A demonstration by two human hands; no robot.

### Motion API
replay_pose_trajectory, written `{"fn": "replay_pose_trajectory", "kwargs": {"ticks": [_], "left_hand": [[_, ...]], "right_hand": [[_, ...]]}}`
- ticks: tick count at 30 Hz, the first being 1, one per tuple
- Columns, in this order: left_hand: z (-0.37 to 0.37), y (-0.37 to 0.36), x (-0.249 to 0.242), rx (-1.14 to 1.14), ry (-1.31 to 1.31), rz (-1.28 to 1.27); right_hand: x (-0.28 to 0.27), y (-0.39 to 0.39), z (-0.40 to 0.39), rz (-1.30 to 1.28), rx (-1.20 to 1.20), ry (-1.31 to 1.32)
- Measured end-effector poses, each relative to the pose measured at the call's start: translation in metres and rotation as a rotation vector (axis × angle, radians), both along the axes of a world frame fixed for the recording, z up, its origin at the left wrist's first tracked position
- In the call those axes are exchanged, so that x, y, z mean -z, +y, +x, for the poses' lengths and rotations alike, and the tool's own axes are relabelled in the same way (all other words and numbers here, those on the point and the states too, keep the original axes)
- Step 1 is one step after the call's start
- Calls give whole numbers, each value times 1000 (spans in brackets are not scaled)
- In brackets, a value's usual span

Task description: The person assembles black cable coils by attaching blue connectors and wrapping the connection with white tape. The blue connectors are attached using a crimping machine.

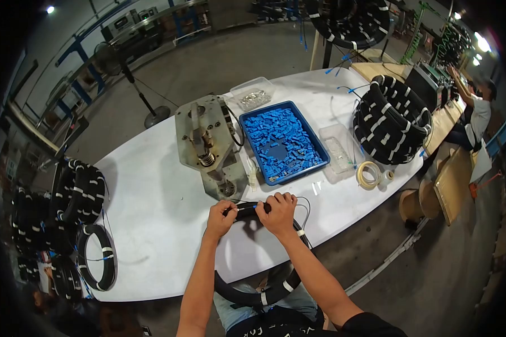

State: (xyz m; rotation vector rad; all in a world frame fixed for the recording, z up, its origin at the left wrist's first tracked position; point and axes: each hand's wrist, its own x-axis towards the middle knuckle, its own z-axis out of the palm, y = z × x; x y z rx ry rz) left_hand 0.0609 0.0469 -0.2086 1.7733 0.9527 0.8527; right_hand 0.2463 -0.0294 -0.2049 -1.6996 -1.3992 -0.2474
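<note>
A black cable coil with white tape bands [275, 292] rests over the table's front edge and my lap. At its upper part, my left hand [221, 218] is closed around the coil's left side, near a thin cable end. My right hand [278, 213] is closed over the same stretch, a little to the right, with a small blue piece beside its fingers. A thin grey cable loops out to the right of that hand. Just beyond my hands stands a metal press [208, 140], and a blue tray [326, 164] of small blue connectors lies behind to the right.
Clear plastic boxes [337, 153] flank the tray, with tape rolls [368, 175] nearby. Stacked coils [392, 121] stand at the right and more [80, 191] at the left, beside a single coil [96, 257]. A person [478, 109] sits at the far right.
</note>
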Motion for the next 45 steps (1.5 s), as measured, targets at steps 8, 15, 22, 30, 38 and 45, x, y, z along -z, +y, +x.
{"fn": "replay_pose_trajectory", "kwargs": {"ticks": [8, 15, 22, 30, 38, 45], "left_hand": [[48, -17, -19, 155, 65, -5], [94, -19, -26, 178, 65, 73], [127, 1, -26, 36, -167, 147], [154, 24, -8, 23, -438, -73], [147, 20, -13, 57, -404, -34], [141, 23, -17, 31, -227, -6]], "right_hand": [[-9, -40, 36, -128, 107, 132], [-10, -48, 71, -121, 196, 166], [-19, -32, 95, -187, 128, 341], [-30, -18, 89, -308, -77, 394], [-35, 15, 74, -248, -178, 805], [-33, 20, 72, -320, -186, 746]]}}
